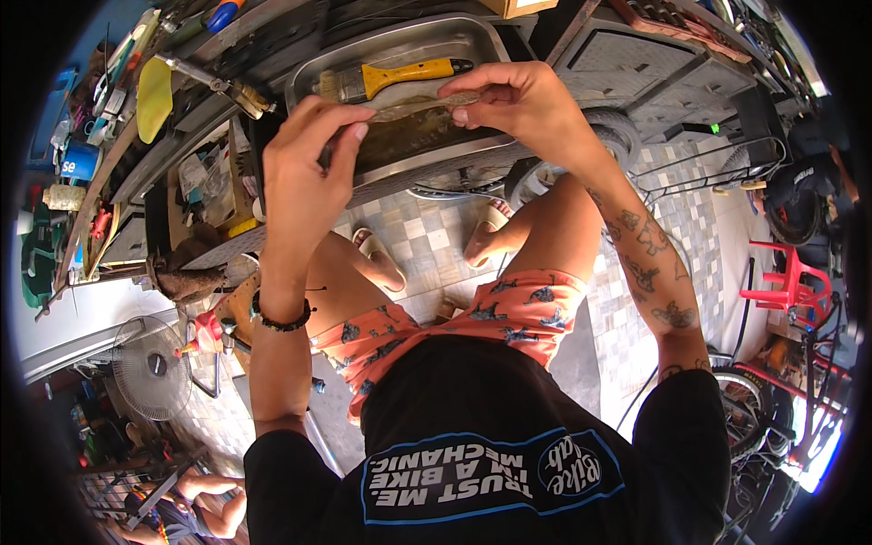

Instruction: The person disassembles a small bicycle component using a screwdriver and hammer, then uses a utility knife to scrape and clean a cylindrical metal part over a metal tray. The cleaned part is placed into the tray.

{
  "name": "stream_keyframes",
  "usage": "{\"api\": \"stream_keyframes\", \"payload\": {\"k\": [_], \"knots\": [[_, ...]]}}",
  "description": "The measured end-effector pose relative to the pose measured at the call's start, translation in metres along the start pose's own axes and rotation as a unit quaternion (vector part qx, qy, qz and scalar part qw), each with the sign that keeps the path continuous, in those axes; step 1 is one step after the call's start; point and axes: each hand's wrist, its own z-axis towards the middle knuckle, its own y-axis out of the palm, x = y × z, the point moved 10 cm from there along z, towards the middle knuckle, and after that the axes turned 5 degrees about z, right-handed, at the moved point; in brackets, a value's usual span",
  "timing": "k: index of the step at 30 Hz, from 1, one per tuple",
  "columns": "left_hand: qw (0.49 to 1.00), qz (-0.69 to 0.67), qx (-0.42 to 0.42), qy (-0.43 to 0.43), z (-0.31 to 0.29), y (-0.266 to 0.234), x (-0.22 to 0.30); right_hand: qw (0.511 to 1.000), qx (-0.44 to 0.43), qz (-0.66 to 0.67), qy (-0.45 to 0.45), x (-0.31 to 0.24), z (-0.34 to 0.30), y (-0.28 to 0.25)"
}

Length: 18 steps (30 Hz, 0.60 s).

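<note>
Both hands are raised over a metal tray [304, 77] with shallow brownish liquid in it. Between them stretches a narrow, greyish-brown, chain-like strip [409, 111]; its exact kind is too unclear to tell. My left hand [313, 159] pinches its left end between thumb and fingers. At the other end, my right hand [509, 95] grips the strip with thumb and forefinger, the other fingers curled. A paintbrush with a yellow handle [413, 72] and a black ferrule lies in the tray just behind the strip, bristles to the left.
Grey metal drawers [627, 68] stand right of the tray. A yellow oval piece [154, 100] and crowded tools are at the left. A fan [153, 368] is at lower left, with another person [195, 509] below it. A red chair [790, 282] and bicycle wheel [745, 413] are at right.
</note>
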Motion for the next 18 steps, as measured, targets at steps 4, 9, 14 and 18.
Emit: {"api": "stream_keyframes", "payload": {"k": [4,9,14,18], "knots": [[1.0,-0.003,-0.015,-0.022,0.001,0.006,-0.004,0.999,0.019,0.019,0.03,0.005,0.001,-0.003],[1.0,0.0,-0.01,-0.015,-0.001,0.003,-0.006,0.998,0.001,0.054,0.017,0.003,0.002,0.002],[0.999,-0.02,-0.022,-0.019,-0.002,0.009,-0.007,0.999,-0.007,0.045,0.011,0.002,0.002,0.004],[0.999,-0.016,-0.024,-0.025,-0.001,0.009,-0.007,0.999,0.003,0.047,0.014,0.005,0.001,0.002]]}}
